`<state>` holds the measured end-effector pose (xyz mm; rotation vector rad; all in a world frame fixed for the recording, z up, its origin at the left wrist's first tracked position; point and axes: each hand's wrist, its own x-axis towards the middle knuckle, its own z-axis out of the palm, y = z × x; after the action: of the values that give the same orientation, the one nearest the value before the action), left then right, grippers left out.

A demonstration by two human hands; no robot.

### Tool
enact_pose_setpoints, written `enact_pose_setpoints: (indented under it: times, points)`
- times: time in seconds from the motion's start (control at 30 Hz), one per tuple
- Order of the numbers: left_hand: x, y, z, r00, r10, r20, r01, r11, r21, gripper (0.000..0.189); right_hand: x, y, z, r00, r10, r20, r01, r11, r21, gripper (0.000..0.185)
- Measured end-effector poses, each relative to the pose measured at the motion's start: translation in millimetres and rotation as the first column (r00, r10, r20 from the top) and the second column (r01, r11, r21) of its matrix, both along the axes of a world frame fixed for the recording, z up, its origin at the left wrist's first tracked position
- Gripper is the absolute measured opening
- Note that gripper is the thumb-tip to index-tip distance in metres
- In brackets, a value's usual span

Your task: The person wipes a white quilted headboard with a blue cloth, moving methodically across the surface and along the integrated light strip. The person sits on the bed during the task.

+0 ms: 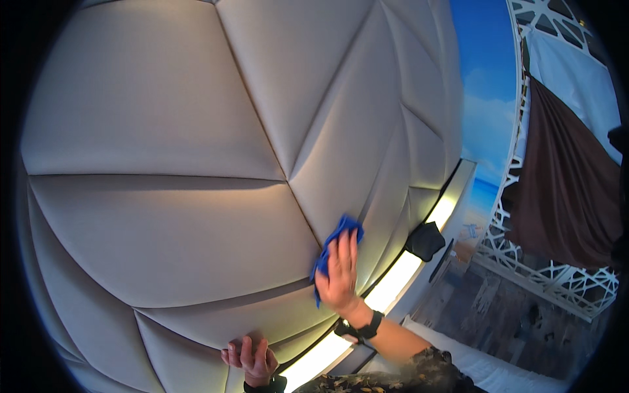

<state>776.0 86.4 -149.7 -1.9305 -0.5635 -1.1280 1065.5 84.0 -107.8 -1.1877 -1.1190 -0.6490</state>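
A large grey upholstered wall panel (182, 240), split by seams into padded sections, fills most of the view. My right hand (339, 280) presses a blue cloth (349, 223) flat against its lower right part, with a black band on the wrist. Lower and to the left, my left hand (250, 358) rests its fingertips on the padding. Its fingers are apart and hold nothing. Part of the blue cloth is hidden under my right palm.
A lit ledge (390, 287) runs along the panel's lower edge, and a black item (426, 241) lies on it. White bedding (471, 358) is at the lower right. Beyond stand a white lattice partition (545, 290) with a brown drape (565, 186) and a sky mural (486, 98).
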Motion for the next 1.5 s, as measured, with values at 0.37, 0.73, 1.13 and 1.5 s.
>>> enact_pose_setpoints:
  times: [0.37, 0.73, 1.13, 1.5]
  points:
    - [6, -1, 11, 0.997, -0.058, 0.052, 0.06, 0.998, -0.036, 0.02, 46, 3, 87, 0.964, -0.07, 0.255, 0.087, 0.995, -0.056, 0.056]
    - [13, -1, 8, 0.992, -0.094, 0.086, 0.099, 0.993, -0.06, 0.018, 31, 5, 51, 0.966, -0.081, 0.245, 0.07, 0.996, 0.051, 0.049]
    - [35, 0, -6, 0.999, 0.0, 0.033, 0.002, 0.998, -0.063, 0.023, 56, 18, 125, 0.987, -0.162, -0.015, 0.162, 0.982, 0.102, 0.061]
    - [31, -3, -11, 0.999, 0.034, 0.027, -0.034, 0.999, -0.035, 0.023, 4, 0, 111, 0.933, 0.154, 0.326, -0.202, 0.973, 0.116, 0.069]
